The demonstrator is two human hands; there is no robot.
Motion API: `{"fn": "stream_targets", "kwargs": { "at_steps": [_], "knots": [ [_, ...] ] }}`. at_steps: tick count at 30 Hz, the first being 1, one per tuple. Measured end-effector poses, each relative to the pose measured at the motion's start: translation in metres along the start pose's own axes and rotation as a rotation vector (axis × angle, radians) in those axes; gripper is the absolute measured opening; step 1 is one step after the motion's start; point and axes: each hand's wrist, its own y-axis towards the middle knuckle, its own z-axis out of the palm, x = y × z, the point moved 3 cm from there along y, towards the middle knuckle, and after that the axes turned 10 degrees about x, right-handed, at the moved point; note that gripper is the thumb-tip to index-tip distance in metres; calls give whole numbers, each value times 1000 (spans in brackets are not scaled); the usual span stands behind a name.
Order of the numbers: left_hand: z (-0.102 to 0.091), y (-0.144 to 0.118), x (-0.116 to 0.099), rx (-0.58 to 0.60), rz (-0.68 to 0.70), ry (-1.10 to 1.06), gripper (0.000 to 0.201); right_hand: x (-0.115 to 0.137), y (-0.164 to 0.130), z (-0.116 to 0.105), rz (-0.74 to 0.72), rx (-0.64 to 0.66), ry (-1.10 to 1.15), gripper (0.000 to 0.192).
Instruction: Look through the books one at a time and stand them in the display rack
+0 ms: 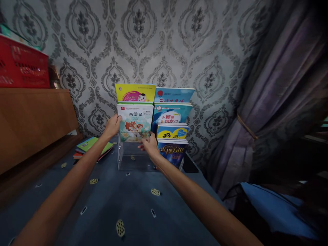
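Narrow pinch, 2 hands (112, 126) (150, 146) on white book (135, 123)

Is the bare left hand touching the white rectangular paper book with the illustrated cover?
Touching. The head view shows the left hand at the left edge of the white illustrated book, a fingertip lying against it with no visible gap.

"The clear tiered rack (135, 162)?"
"Smooth, glossy plastic."
"And the white illustrated book (135, 120)?"
"Smooth paper cover. The red slotted basket (25, 66) is shiny plastic; the long purple curtain (276, 78), dimly lit, seems cloth."
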Motion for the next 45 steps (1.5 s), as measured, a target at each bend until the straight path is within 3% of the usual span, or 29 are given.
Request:
{"fn": "stream_targets", "kwargs": {
  "at_steps": [15,25,39,45],
  "knots": [
    [5,-2,2,8,14,-45,28,-7,-4,0,-13,49,91,76],
    [14,-5,8,-52,6,-81,19,-6,-4,-6,-17,85,70,78],
    [0,11,7,-120,35,-309,18,-12,0,-7,-63,117,11,83],
    [-12,14,-7,-112,23,-464,28,-12,0,-7,-41,119,46,84]
  ]
}}
